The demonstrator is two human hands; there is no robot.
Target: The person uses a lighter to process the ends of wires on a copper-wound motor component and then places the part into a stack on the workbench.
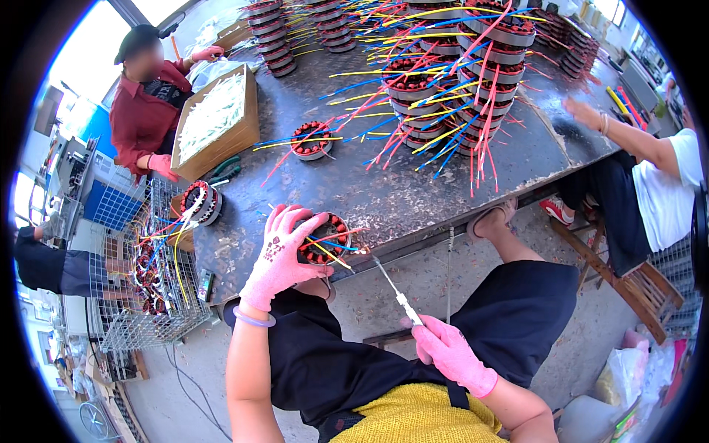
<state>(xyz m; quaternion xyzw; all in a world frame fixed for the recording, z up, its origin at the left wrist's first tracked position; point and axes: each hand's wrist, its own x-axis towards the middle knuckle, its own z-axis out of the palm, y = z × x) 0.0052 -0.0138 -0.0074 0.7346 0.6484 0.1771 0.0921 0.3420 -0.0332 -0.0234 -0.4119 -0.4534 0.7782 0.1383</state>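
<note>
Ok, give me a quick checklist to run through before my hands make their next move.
1. Left grip steadying the coil ring: ok, fingers and thumb are around it at the table edge.
2. Right grip on the white-handled tool: ok, held by the handle.
3. Both grips gloved: ok, in pink.
4. Tool tip touching the coloured wires: cannot tell, it is close to their ends.
5. Tip hot: cannot tell from the picture.
6. Co-worker's hand on the right clear of the tool: ok, well apart.
</note>
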